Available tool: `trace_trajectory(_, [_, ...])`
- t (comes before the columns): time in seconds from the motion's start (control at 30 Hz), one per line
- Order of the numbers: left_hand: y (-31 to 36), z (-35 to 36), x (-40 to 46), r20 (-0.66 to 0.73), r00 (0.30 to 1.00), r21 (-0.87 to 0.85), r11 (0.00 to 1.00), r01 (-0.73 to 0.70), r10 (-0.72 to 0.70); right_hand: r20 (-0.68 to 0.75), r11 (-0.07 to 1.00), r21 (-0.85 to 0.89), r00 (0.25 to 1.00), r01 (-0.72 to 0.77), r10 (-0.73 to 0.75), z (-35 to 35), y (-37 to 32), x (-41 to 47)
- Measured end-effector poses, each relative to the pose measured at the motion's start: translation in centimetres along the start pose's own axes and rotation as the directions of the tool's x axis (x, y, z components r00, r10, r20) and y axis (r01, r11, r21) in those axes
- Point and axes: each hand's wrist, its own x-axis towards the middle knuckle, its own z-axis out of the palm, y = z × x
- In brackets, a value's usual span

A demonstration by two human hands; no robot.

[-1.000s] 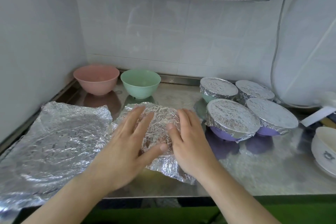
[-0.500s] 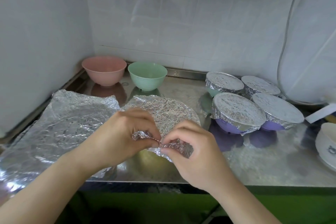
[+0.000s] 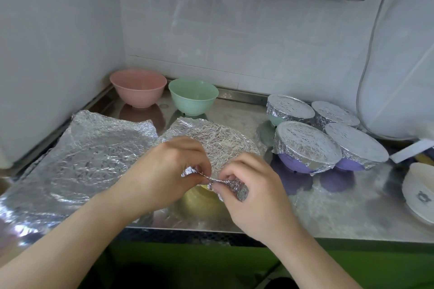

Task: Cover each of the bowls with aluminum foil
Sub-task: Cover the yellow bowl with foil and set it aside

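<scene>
A yellow bowl (image 3: pixel 202 197) stands at the counter's front with a crinkled foil sheet (image 3: pixel 218 141) laid over its top. My left hand (image 3: pixel 169 171) and my right hand (image 3: pixel 253 192) both pinch the sheet's near edge, folding it down at the bowl's rim. An uncovered pink bowl (image 3: pixel 138 88) and an uncovered green bowl (image 3: pixel 193 96) sit at the back left. Several foil-covered bowls (image 3: pixel 307 145) are grouped at the right.
A loose foil sheet (image 3: pixel 77 159) lies flat on the steel counter (image 3: pixel 328 209) at the left. A white ceramic bowl (image 3: pixel 420 192) sits at the right edge. Walls close in the left and back. A cable (image 3: pixel 366 73) hangs at the right.
One second ago both hands lay flat on the foil over the bowl. They have since drawn back to the near edge and pinched it, crimping the foil downward.
</scene>
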Motion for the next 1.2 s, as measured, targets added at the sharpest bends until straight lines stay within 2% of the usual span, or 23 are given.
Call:
trace_trajectory(0.1, [0.1, -0.1, 0.1, 0.016, 1.000, 0.007, 1.000, 0.008, -0.008, -0.036, 0.997, -0.074, 0.999, 0.008, -0.011, 0.4, -0.3, 0.0])
trace_trajectory(0.2, [-0.1, -0.2, 0.1, 0.048, 0.999, 0.007, 1.000, 0.009, -0.010, -0.033, 0.997, -0.073, 0.999, -0.006, 0.004, 0.6, -0.5, 0.1])
trace_trajectory(0.43, [0.0, 0.4, 0.3, 0.007, 1.000, 0.007, 1.000, -0.026, 0.026, 0.085, 0.987, 0.138, 0.994, -0.086, 0.075, -1.4, -0.1, 0.2])
trace_trajectory(0.63, [0.3, 0.2, 0.3, 0.029, 0.999, -0.011, 1.000, -0.022, 0.022, 0.079, 1.000, 0.026, 0.997, -0.011, 0.009, -0.5, 0.6, 0.2])
trace_trajectory(0.83, [0.6, 1.4, 0.3, -0.018, 0.999, 0.056, 0.998, -0.027, 0.028, 0.078, 0.998, 0.062, 0.997, 0.002, -0.007, -0.9, 0.7, 0.0])
trace_trajectory(1.07, [0.6, 1.1, 0.4, -0.001, 1.000, 0.023, 1.000, 0.003, -0.003, 0.006, 0.999, -0.022, 0.999, 0.032, -0.032, -0.7, 1.1, -0.1])
trace_trajectory(1.2, [1.3, 1.7, 0.0, -0.006, 1.000, 0.053, 0.999, -0.005, 0.005, 0.028, 0.999, 0.029, 0.999, 0.024, -0.025, -0.5, 0.9, 0.1])
